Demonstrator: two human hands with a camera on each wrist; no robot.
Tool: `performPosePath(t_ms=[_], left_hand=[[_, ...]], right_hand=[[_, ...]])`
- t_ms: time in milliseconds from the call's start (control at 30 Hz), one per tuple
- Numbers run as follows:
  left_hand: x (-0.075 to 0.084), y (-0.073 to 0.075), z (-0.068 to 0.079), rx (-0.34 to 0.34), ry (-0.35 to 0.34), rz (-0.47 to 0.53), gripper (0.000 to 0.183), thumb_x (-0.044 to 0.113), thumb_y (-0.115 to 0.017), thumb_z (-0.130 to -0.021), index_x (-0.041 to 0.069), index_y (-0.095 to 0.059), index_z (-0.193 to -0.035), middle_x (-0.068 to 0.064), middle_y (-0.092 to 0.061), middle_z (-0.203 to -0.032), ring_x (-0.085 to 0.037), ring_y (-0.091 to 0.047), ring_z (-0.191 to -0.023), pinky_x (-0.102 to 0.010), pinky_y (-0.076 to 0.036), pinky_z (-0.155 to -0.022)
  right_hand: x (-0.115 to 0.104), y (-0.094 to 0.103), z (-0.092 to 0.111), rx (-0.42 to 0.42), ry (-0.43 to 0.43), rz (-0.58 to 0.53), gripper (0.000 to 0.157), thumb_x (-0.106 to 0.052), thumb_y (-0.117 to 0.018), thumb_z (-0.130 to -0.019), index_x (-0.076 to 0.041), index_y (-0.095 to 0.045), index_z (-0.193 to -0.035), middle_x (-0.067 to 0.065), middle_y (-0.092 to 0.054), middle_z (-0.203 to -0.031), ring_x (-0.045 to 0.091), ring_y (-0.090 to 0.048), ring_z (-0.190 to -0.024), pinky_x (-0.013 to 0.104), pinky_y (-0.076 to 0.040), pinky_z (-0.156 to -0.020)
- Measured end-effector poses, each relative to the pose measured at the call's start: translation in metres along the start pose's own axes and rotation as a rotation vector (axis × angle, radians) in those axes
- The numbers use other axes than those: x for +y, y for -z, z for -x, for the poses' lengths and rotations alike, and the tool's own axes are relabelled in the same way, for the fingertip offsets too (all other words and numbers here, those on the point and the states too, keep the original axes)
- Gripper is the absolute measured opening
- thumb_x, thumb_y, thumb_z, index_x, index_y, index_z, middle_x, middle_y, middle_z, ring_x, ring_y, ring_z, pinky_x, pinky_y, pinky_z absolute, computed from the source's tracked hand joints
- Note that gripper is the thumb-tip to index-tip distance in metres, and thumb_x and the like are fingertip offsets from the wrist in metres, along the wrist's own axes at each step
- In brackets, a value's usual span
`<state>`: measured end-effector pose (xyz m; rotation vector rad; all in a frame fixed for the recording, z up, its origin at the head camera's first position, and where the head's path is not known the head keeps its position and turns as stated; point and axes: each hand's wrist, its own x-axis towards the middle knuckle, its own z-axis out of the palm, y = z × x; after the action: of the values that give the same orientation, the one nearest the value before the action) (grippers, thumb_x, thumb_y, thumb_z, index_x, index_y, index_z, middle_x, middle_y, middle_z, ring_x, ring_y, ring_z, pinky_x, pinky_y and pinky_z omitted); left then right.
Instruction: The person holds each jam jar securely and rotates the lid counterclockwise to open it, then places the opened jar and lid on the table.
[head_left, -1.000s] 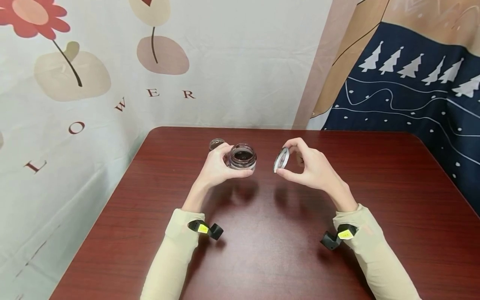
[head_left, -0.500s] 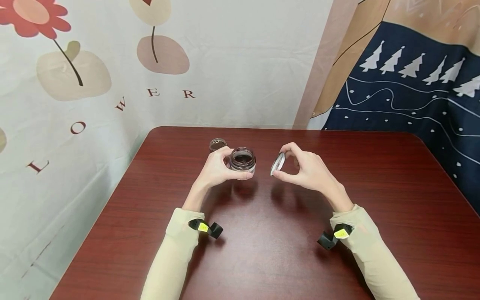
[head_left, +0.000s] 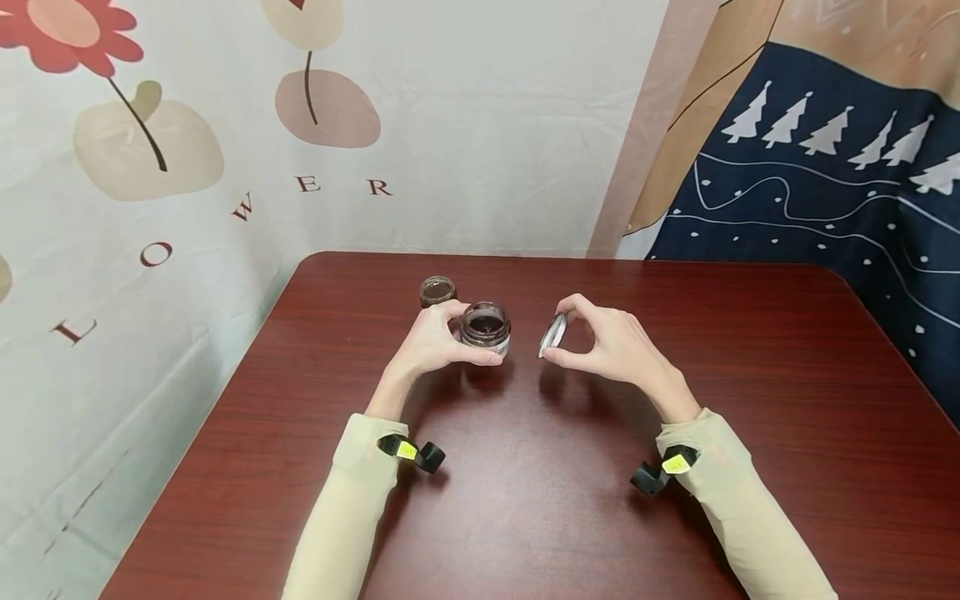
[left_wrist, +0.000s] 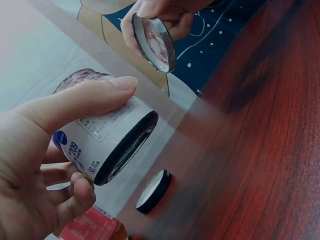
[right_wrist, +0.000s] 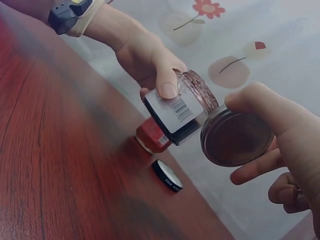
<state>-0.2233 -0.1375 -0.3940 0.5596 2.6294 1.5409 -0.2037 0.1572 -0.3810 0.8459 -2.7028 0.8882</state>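
My left hand (head_left: 429, 340) grips an uncovered glass jar (head_left: 486, 328) by its side, thumb across the white printed label. The jar has dark contents and a dark base, and is held above the table. To its right, my right hand (head_left: 621, 343) pinches a round metal lid (head_left: 552, 336) by its rim between thumb and fingers. The lid stands on edge, apart from the jar, and its smeared white inside (left_wrist: 156, 44) shows in the left wrist view. In the right wrist view, the lid's dark outer face (right_wrist: 237, 138) partly overlaps the jar.
A second uncovered jar (head_left: 437, 290), with a red label (right_wrist: 159, 134), stands on the table behind my left hand. Near it lies a black-rimmed lid (left_wrist: 154, 192), hidden in the head view. The reddish-brown table (head_left: 480, 517) ends at printed cloths (head_left: 487, 125).
Both hands have come down slightly, the jar and lid with them. My right hand has also shifted a little left, and more of the second jar shows behind my left hand.
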Motion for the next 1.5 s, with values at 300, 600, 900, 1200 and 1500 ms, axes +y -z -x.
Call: performPosePath(t_ms=[300, 600, 900, 1200, 1500], left_hand=[[-0.005, 0.001, -0.002, -0.044, 0.011, -0.038, 0.060, 0.028, -0.101, -0.056, 0.016, -0.075, -0.110, 0.006, -0.074, -0.096, -0.014, -0.064, -0.088, -0.034, -0.050, -0.083], [-0.012, 0.000, -0.003, -0.071, 0.029, -0.070, 0.066, 0.030, -0.101, -0.056, 0.013, -0.074, -0.114, 0.004, -0.074, -0.098, -0.013, -0.066, -0.092, -0.035, -0.050, -0.089], [-0.017, 0.001, -0.003, -0.111, 0.058, -0.150, 0.069, 0.033, -0.100, -0.055, 0.014, -0.074, -0.117, 0.005, -0.074, -0.098, -0.015, -0.064, -0.094, -0.036, -0.050, -0.090], [-0.023, 0.001, -0.002, -0.160, 0.068, -0.117, 0.068, 0.028, -0.101, -0.054, 0.014, -0.075, -0.115, 0.004, -0.074, -0.094, -0.015, -0.062, -0.090, -0.034, -0.049, -0.089], [-0.028, 0.002, -0.002, -0.185, 0.067, -0.125, 0.070, 0.028, -0.102, -0.053, 0.014, -0.074, -0.116, 0.005, -0.074, -0.095, -0.015, -0.063, -0.094, -0.034, -0.048, -0.093]], right_hand=[[0.006, -0.006, -0.001, -0.036, -0.011, 0.008, 0.059, -0.057, -0.077, -0.081, -0.021, -0.057, -0.123, -0.007, -0.072, -0.102, 0.020, -0.064, -0.080, 0.036, -0.045, -0.066], [0.013, -0.012, -0.001, -0.069, -0.028, 0.025, 0.057, -0.058, -0.076, -0.081, -0.024, -0.056, -0.121, -0.007, -0.074, -0.106, 0.010, -0.061, -0.078, 0.035, -0.045, -0.066], [0.016, -0.017, 0.000, -0.142, -0.040, 0.003, 0.058, -0.063, -0.076, -0.079, -0.026, -0.058, -0.119, -0.008, -0.072, -0.110, 0.012, -0.065, -0.091, 0.039, -0.048, -0.074], [0.019, -0.019, 0.000, -0.180, -0.011, -0.022, 0.060, -0.060, -0.079, -0.079, -0.026, -0.058, -0.123, -0.010, -0.072, -0.111, 0.009, -0.064, -0.095, 0.040, -0.049, -0.081], [0.022, -0.022, 0.002, -0.215, -0.010, -0.036, 0.063, -0.060, -0.079, -0.078, -0.023, -0.058, -0.125, -0.010, -0.071, -0.114, 0.012, -0.062, -0.092, 0.039, -0.048, -0.080]])
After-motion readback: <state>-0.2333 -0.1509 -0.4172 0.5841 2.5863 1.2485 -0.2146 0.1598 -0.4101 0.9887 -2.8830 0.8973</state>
